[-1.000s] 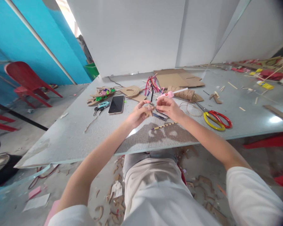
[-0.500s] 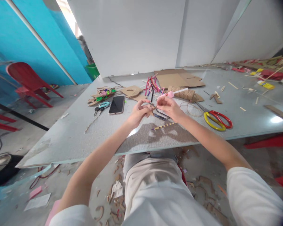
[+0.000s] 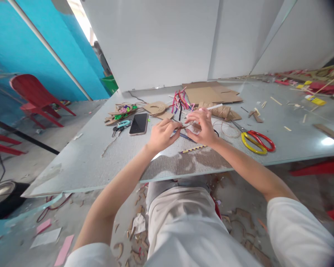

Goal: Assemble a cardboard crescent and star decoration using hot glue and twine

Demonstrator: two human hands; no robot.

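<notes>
In the head view, my left hand (image 3: 163,134) pinches a small brown cardboard piece (image 3: 183,127) between thumb and fingers, over the near middle of the table. The piece is mostly hidden by the fingertips. Just to its right is my right hand (image 3: 202,129), thumb and fingers curved and apart around the piece's free end; I see nothing firmly gripped there. A dark blue pen-like item (image 3: 185,136) lies below the hands. Closer to the table edge rests a yellow-and-dark patterned pencil (image 3: 193,149). A roll of brown twine (image 3: 218,111) lies behind my right hand.
Scissors (image 3: 257,141) with red and yellow handles lie right. A phone (image 3: 139,124), keys (image 3: 121,127) and decorated cardboard (image 3: 121,112) are left. Behind are colourful pipe cleaners (image 3: 179,100) and cardboard sheets (image 3: 211,92). A yellow glue bottle (image 3: 316,100) sits far right.
My left hand has turned palm-down over the small piece. The right hand's fingers have spread, with its thumb lower and apart from the forefinger.
</notes>
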